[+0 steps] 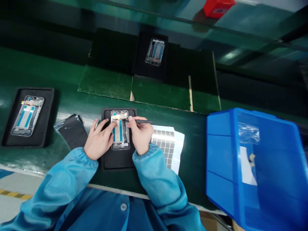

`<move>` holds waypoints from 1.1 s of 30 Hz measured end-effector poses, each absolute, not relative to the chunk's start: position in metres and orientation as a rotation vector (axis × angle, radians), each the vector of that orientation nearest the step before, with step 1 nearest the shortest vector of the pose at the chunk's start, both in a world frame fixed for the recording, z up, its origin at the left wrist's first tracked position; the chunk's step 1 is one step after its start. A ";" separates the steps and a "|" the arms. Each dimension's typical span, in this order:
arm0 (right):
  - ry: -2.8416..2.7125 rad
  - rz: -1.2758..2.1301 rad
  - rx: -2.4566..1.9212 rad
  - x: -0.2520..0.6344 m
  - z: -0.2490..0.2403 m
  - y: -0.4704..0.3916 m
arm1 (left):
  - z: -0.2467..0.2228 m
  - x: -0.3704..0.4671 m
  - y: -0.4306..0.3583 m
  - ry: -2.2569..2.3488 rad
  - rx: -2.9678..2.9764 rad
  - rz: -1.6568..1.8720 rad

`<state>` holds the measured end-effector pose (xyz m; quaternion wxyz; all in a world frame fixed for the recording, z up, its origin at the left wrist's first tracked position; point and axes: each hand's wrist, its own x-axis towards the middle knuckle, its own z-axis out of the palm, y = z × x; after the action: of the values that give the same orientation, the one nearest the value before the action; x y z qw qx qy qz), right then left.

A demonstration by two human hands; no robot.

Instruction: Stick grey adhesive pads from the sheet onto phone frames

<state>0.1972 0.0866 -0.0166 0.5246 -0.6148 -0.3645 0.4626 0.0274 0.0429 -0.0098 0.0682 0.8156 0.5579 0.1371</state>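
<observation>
An opened phone (121, 146) lies in a black foam tray (117, 163) in front of me, its inner parts and blue strips showing. My left hand (99, 139) rests at the phone's left side, fingers spread, fingertips touching it. In my right hand (141, 133) is a thin dark tool that looks like tweezers (147, 121), pinched between thumb and fingers. Its working end is over the phone's upper right part, mostly hidden by the thumb. Under my right wrist lies a white sheet of grey square stickers (166, 141).
Left stands another black tray (40, 141) with an opened phone (27, 116). Between the trays lies a dark film bag (72, 130). A third opened phone (155, 52) sits in a tray on the raised green board (106, 78). A blue bin (221, 160) occupies the right; a red box (218, 8) is at the back.
</observation>
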 end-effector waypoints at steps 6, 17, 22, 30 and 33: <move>-0.845 1.115 -1.418 0.196 -0.023 0.089 | -0.004 0.024 0.037 1.660 2.360 0.508; -0.701 1.057 -1.399 0.231 -0.011 0.039 | -0.025 0.043 -0.005 2.007 1.395 0.918; -0.597 1.109 -1.342 0.229 0.001 0.015 | -0.017 0.043 0.004 1.910 1.276 1.106; -0.581 1.339 -1.093 0.198 0.044 0.011 | 0.040 -0.090 0.017 1.918 1.152 1.361; -0.640 1.411 -1.109 0.197 0.037 0.017 | 0.061 -0.179 0.021 2.053 1.012 1.425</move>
<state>0.1971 0.0166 0.0372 0.5794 -0.4743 -0.2737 0.6037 -0.1788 0.0214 0.0615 0.2206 0.3661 0.7427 0.5155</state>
